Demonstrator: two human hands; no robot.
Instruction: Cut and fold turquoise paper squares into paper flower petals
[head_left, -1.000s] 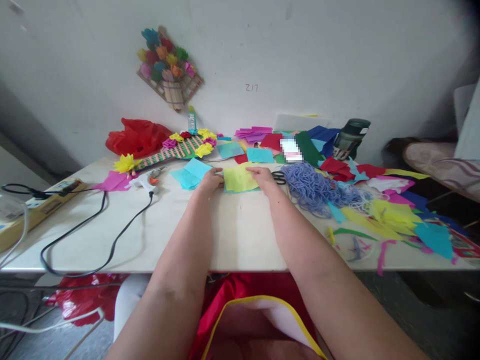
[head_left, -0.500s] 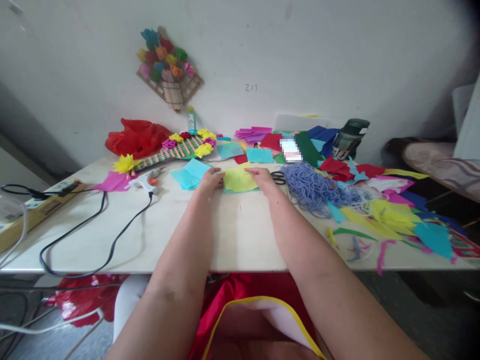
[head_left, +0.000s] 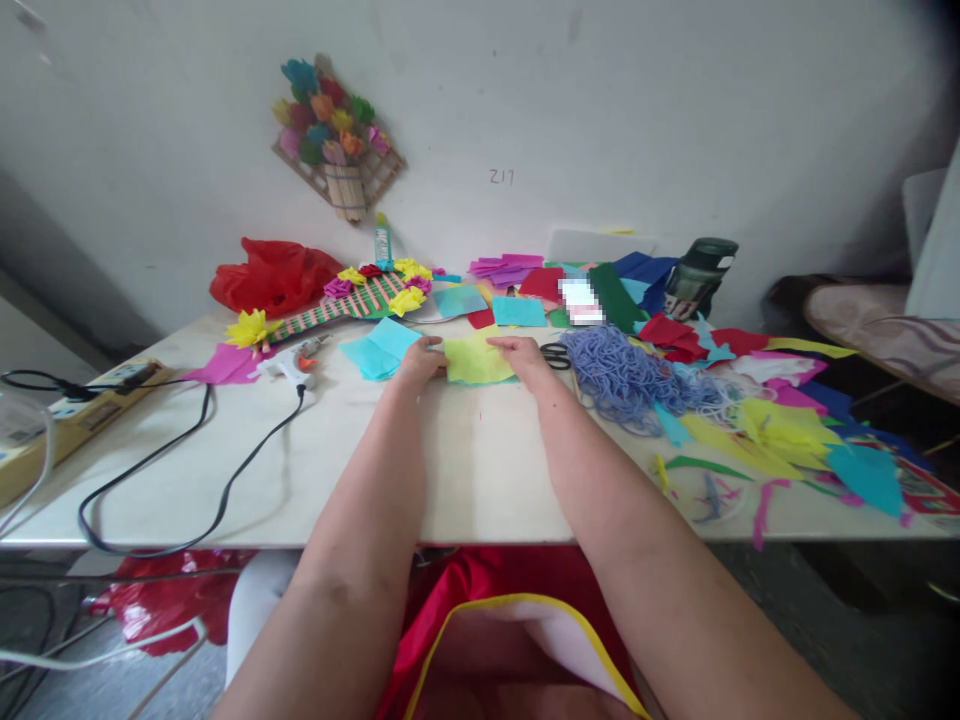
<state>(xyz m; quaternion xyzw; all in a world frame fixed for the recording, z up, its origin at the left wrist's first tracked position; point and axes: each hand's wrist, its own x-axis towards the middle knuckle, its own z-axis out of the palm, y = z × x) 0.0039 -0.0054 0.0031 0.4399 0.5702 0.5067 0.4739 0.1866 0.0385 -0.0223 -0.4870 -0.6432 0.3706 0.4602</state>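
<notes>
A white glue gun with a black cord lies at the left of the pale bench. The left hand pinches one edge of a yellow-green paper square (flat on the bench); the right hand presses its other edge. Black scissors and blue yarn lie just beyond.

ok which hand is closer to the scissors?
Right. The right hand rests on the yellow-green paper, just left of the black scissors. The left hand is at the paper's far edge, farther away.
</notes>
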